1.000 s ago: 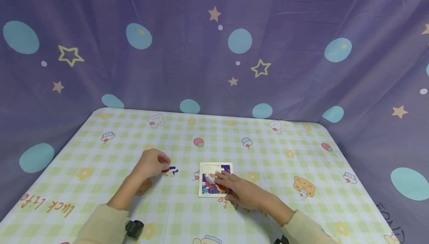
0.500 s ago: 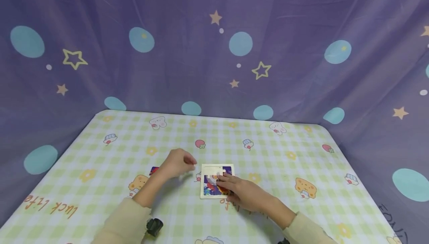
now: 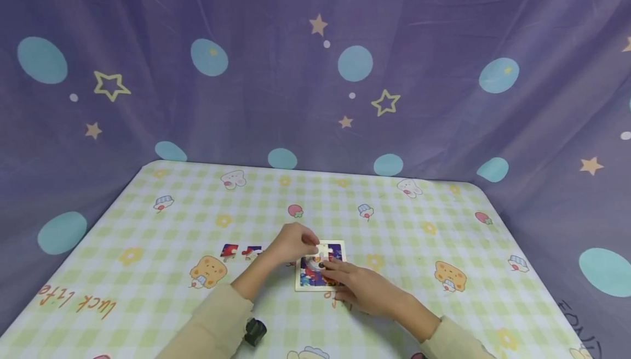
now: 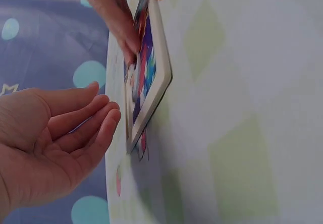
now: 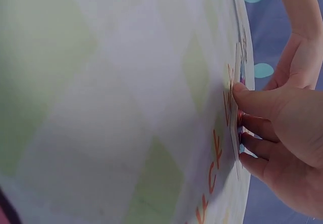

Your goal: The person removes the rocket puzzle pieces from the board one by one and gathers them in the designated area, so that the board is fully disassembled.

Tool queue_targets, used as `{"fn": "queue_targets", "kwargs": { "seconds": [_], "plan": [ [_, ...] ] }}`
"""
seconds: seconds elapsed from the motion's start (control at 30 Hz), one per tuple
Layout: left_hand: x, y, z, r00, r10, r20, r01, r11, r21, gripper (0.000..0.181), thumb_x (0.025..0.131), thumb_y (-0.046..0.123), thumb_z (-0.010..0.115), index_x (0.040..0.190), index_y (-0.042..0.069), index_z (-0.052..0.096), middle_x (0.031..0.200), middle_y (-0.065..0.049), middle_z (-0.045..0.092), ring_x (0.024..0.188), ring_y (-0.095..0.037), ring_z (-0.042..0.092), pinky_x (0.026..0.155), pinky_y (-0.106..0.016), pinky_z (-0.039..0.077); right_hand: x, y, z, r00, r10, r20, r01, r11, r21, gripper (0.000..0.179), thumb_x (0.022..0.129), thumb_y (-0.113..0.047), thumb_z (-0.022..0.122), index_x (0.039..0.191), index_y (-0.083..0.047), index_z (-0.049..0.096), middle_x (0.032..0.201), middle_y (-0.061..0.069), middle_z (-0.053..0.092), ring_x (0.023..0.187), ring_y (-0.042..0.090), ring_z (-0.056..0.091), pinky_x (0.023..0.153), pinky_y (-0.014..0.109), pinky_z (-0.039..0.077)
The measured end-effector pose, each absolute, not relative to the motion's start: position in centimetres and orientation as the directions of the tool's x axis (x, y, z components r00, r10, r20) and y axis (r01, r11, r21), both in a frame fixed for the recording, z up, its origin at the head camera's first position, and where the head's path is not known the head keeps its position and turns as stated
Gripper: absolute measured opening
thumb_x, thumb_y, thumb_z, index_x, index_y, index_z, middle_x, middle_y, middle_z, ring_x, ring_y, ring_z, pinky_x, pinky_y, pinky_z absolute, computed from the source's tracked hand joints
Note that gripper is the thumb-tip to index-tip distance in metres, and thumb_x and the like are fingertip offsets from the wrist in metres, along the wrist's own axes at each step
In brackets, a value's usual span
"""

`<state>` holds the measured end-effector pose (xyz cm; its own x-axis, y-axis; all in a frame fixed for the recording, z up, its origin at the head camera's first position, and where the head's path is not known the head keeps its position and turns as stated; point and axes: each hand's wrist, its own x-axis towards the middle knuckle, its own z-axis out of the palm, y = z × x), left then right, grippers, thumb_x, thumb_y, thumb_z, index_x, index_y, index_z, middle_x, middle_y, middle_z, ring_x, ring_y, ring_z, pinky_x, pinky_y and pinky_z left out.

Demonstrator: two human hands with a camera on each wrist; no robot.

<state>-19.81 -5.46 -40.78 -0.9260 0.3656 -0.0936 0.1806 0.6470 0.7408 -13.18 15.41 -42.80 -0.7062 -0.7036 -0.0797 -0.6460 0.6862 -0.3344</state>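
A small jigsaw puzzle (image 3: 309, 277) with a pale frame and a colourful picture lies on the table, its upper part bare and cream. My right hand (image 3: 365, 288) rests on its right side, fingertips on the picture and thumb at the frame's edge. Over the upper left of the frame hovers my left hand (image 3: 294, 243), fingers loosely bent. In the left wrist view, the left hand (image 4: 60, 138) shows nothing between thumb and fingertips. Two loose puzzle pieces lie to the left: a red and purple one (image 3: 229, 250) and another (image 3: 253, 251) partly behind the left forearm.
A green and white checked tablecloth (image 3: 394, 227) with printed cookies, flowers and cupcakes covers the table. A purple curtain (image 3: 276, 101) with stars and dots hangs behind it. A black wrist camera (image 3: 255, 331) sits at the left sleeve.
My left hand has moved right, from the loose pieces to the puzzle frame, uncovering the red and purple piece. The right hand stays on the puzzle. The head view has shifted slightly.
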Motion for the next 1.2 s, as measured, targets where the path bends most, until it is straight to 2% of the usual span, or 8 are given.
{"fn": "queue_targets", "kwargs": {
  "seconds": [0.3,0.67,0.8,0.9,1.03,1.2],
  "plan": [
    [-19.5,-3.7,-41.3,-0.906,0.415,-0.084,0.213,0.617,0.757,0.015,0.082,0.008,0.071,0.096,0.002,0.073,0.085,-0.008,0.073,0.072,-0.011,0.063,0.066,-0.023,0.052,-13.3,15.8,-42.9,-0.683,-0.726,-0.081,-0.641,0.649,-0.409,0.051,0.098,-0.027,0.054,0.145,-0.015,0.042,0.156,0.003,0.034,0.141,0.022,0.04,0.107,0.037,0.044],
    [-19.0,-2.7,-42.0,-0.91,0.412,-0.036,0.254,0.625,0.738,0.009,0.084,0.008,0.069,0.091,0.004,0.073,0.083,-0.004,0.073,0.075,-0.011,0.063,0.073,-0.027,0.052,-13.3,15.9,-43.0,-0.681,-0.729,-0.076,-0.642,0.643,-0.417,0.051,0.098,-0.026,0.054,0.145,-0.012,0.042,0.156,0.005,0.032,0.143,0.022,0.036,0.109,0.037,0.042],
    [-19.0,-2.6,-42.0,-0.924,0.378,-0.047,0.207,0.603,0.771,0.008,0.084,0.008,0.068,0.09,0.004,0.073,0.081,-0.005,0.072,0.07,-0.01,0.062,0.065,-0.023,0.051,-13.3,15.9,-43.0,-0.681,-0.728,-0.078,-0.64,0.644,-0.419,0.051,0.098,-0.027,0.054,0.145,-0.013,0.041,0.157,0.004,0.032,0.144,0.022,0.035,0.109,0.037,0.041],
    [-19.1,-2.6,-41.8,-0.938,0.338,-0.08,0.14,0.578,0.804,0.012,0.085,0.008,0.068,0.095,0.002,0.071,0.083,-0.008,0.072,0.07,-0.012,0.063,0.061,-0.022,0.05,-13.3,15.9,-43.0,-0.682,-0.727,-0.078,-0.641,0.645,-0.416,0.051,0.098,-0.027,0.054,0.146,-0.013,0.041,0.156,0.004,0.033,0.144,0.022,0.035,0.109,0.038,0.041],
    [-19.2,-2.6,-41.7,-0.946,0.305,-0.113,0.088,0.573,0.815,0.024,0.085,0.009,0.068,0.106,-0.001,0.067,0.092,-0.012,0.072,0.077,-0.017,0.066,0.064,-0.024,0.053,-13.4,15.9,-43.0,-0.681,-0.728,-0.073,-0.643,0.643,-0.415,0.051,0.098,-0.027,0.054,0.146,-0.013,0.041,0.156,0.004,0.033,0.143,0.023,0.036,0.109,0.038,0.041],
    [-19.2,-2.4,-41.7,-0.948,0.294,-0.122,0.07,0.568,0.82,0.023,0.084,0.007,0.068,0.105,-0.002,0.069,0.084,-0.009,0.069,0.069,-0.012,0.058,0.058,-0.02,0.047,-13.3,15.8,-43.0,-0.681,-0.728,-0.077,-0.641,0.644,-0.417,0.051,0.098,-0.027,0.054,0.145,-0.013,0.041,0.156,0.003,0.033,0.144,0.022,0.035,0.11,0.038,0.04]
  ]
}}
